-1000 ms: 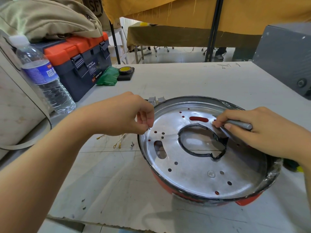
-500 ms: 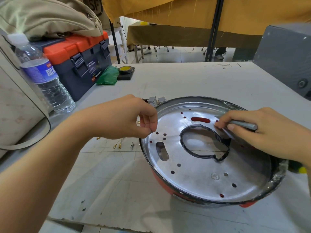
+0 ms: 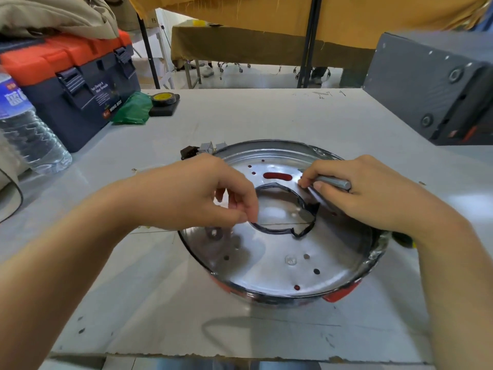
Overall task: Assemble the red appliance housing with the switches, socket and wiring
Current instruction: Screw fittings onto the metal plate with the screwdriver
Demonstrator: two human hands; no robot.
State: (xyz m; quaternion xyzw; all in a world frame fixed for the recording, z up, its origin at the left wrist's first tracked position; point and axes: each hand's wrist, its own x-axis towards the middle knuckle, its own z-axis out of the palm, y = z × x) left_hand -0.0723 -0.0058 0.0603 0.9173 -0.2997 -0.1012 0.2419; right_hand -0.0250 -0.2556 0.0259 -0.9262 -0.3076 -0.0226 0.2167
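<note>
The red appliance housing (image 3: 336,295) lies on the table with a shiny perforated metal plate (image 3: 266,265) set in it. A black-edged central opening (image 3: 280,209) shows the table below. My left hand (image 3: 192,193) hovers over the plate's left part, thumb and fingers pinched together at the opening's left edge; anything between them is hidden. My right hand (image 3: 373,193) grips a silver metal tool (image 3: 333,182), its tip hidden under my fingers at the plate near a red slot (image 3: 277,176). Grey switch parts (image 3: 210,148) and a black one (image 3: 189,152) sit by the far-left rim.
An orange and dark toolbox (image 3: 74,84), a water bottle (image 3: 26,129), a green bag (image 3: 132,109) and a tape roll (image 3: 164,98) stand at the back left. A grey case (image 3: 437,86) sits at the back right. The table's front edge (image 3: 240,356) is near me.
My left hand has moved right from the plate's left rim over the small holes to the central opening's edge. My right hand has kept its grip and place.
</note>
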